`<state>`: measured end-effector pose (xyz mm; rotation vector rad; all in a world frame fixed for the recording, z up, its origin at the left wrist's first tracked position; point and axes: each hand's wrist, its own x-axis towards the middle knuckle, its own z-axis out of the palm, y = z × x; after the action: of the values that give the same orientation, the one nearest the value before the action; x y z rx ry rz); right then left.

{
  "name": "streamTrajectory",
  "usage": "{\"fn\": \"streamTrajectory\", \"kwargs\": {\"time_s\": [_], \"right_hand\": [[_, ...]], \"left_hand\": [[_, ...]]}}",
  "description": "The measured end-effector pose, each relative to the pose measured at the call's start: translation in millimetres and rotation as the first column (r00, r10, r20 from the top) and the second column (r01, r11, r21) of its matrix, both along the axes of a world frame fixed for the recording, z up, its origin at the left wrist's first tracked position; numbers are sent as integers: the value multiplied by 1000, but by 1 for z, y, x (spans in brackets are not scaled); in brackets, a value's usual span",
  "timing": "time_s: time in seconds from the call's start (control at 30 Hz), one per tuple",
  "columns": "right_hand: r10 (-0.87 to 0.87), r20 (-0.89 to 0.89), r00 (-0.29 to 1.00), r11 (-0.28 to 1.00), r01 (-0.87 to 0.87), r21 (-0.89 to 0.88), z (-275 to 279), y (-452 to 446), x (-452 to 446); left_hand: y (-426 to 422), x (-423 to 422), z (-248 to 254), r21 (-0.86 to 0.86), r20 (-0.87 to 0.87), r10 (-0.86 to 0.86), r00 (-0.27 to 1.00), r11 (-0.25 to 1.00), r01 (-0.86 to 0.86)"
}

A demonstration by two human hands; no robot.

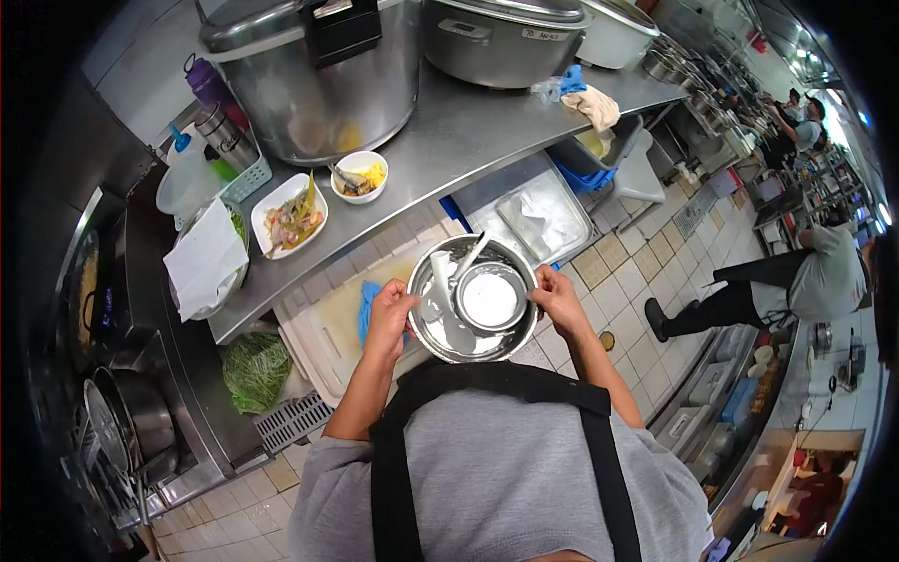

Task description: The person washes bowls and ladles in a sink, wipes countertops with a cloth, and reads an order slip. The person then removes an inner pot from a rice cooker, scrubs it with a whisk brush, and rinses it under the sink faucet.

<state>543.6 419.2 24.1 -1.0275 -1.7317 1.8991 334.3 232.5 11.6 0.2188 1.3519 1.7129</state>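
Observation:
My left hand (387, 320) grips the left rim of a round steel bowl (427, 341), which I hold in front of my chest. On the opposite rim, the fingers of my right hand (558, 302) are closed. A smaller steel bowl (493, 326) rests inside, toward the right, with a bright white middle; I cannot tell whether that is its contents or glare. Beside it lie a pale spatula-like utensil (442, 281) and another pale handle (471, 257) leaning over the far rim. A blue cloth or glove (367, 314) is just beyond my left hand.
A steel counter (449, 131) carries big cookers (323, 94), a plate of food (292, 223) and a small food bowl (360, 178). Below are a steel tray (567, 229) and a bag of greens (255, 373). Another person (815, 276) stands at right on the tiled floor (646, 300).

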Motion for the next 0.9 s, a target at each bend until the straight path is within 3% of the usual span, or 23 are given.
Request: {"fn": "streamTrajectory", "kwargs": {"time_s": [0.1, 0.17, 0.27, 0.33, 0.37, 0.4, 0.5, 0.53, 0.57, 0.6, 0.63, 0.67, 0.7, 0.77, 0.83, 0.87, 0.9], "right_hand": [[121, 41, 992, 992, -123, 36, -34, 40, -30], [213, 161, 964, 970, -229, 86, -51, 60, -52], [340, 133, 931, 940, -339, -27, -86, 83, -84], [436, 101, 894, 891, -444, 91, -125, 95, -102], [443, 62, 894, 896, -442, -30, -141, 99, -111], [498, 96, 862, 860, -505, 68, -156, 106, -118], [759, 178, 626, 651, -733, -196, -105, 139, -130], [809, 237, 539, 571, -816, -92, -85, 158, -133], [808, 265, 526, 503, -850, 153, -77, 189, -135], [672, 349, 653, 452, -735, 506, -70, 227, -140], [478, 424, 769, 410, -623, 666, -52, 275, -141], [125, 592, 796, 503, -565, 654, -21, 318, -148], [-106, 416, 903, 517, -307, 799, 4, 363, -147], [-339, -23, 941, 408, 169, 897, 15, 450, -156], [-607, -65, 792, 154, 198, 968, -3, 521, -175], [-577, 62, 814, 224, 85, 971, -14, 544, -180], [-540, 190, 820, 290, -31, 956, -26, 563, -182]], "left_hand": [[18, -16, -32, -104, -115, 51, 992, 993, -63], [25, -25, -61, -167, -197, 96, 976, 977, -129], [28, -33, -107, -261, -287, 186, 940, 929, -264], [26, -35, -122, -300, -266, 264, 927, 892, -340], [25, -34, -126, -323, -256, 302, 918, 868, -376], [27, -33, -126, -336, -286, 321, 903, 849, -409], [23, -32, -125, -368, -341, 381, 859, 787, -495], [17, -32, -128, -377, -331, 406, 852, 771, -513], [16, -32, -128, -387, -322, 429, 844, 754, -531], [20, -30, -121, -423, -340, 422, 840, 730, -537], [23, -25, -108, -458, -356, 417, 837, 702, -545], [26, -19, -101, -492, -369, 413, 832, 673, -552], [23, -17, -108, -477, -447, 440, 779, 619, -624], [13, -16, -134, -423, -592, 477, 650, 502, -754], [38, -2, -98, -346, -802, 376, 464, 342, -874], [53, 5, -74, -290, -882, 300, 364, 264, -920], [65, 10, -59, -237, -892, 309, 329, 298, -925]]}}
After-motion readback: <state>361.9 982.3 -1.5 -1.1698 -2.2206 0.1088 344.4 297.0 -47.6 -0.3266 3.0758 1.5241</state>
